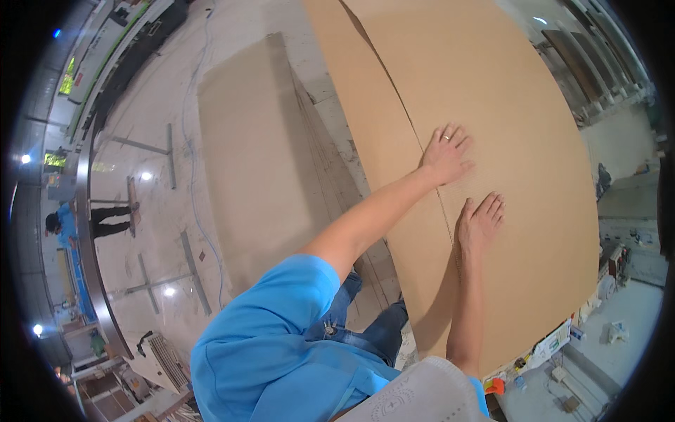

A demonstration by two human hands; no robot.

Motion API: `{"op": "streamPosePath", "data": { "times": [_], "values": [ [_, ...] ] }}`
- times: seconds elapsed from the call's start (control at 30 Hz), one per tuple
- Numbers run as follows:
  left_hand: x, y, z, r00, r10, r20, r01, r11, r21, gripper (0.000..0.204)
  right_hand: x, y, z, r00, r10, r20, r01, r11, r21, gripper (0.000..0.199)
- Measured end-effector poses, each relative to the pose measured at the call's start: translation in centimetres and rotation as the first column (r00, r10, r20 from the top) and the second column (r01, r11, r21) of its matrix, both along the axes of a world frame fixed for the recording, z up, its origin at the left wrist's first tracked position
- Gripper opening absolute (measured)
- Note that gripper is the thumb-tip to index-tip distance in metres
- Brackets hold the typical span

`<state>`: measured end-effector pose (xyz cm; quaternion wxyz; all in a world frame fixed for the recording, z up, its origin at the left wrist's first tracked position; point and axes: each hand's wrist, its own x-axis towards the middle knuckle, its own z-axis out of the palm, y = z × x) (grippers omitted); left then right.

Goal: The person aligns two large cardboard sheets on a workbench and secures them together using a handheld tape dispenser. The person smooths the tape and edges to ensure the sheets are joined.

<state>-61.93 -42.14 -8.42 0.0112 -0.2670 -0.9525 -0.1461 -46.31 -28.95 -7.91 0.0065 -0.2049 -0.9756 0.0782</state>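
A large brown cardboard sheet [517,84] lies before me, with a long dark seam running lengthwise across it. My left hand [448,156], a ring on one finger, rests flat on the cardboard just right of the seam, its fingers spread. Nearer to me, my right hand [481,224] also lies palm down on the sheet, fingers stretched out and thumb apart. Neither hand holds anything. Along the left of the seam runs a narrower cardboard strip [415,243], over which my left forearm passes.
More flat cardboard [246,155] lies on the floor to my left. A blue cable [190,126] trails beyond it. A person [67,225] in blue stands far left near a long table edge [88,267]. A keyboard [167,362] sits lower left; racked panels [573,63] stand upper right.
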Motion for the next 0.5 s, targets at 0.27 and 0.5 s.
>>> {"op": "streamPosePath", "data": {
  "times": [0.27,0.5],
  "values": [
    [-9.7,-3.6,0.7,0.988,0.147,0.041,-0.143,0.986,-0.087,0.088,-2.7,-1.4,1.0,0.989,-0.145,-0.015,0.145,0.989,0.016,0.076],
    [-22.4,-8.3,0.9,0.972,0.232,0.047,-0.224,0.966,-0.127,0.099,-17.6,-2.5,1.1,0.992,-0.101,-0.081,0.1,0.995,-0.022,0.079]
  ]
}}
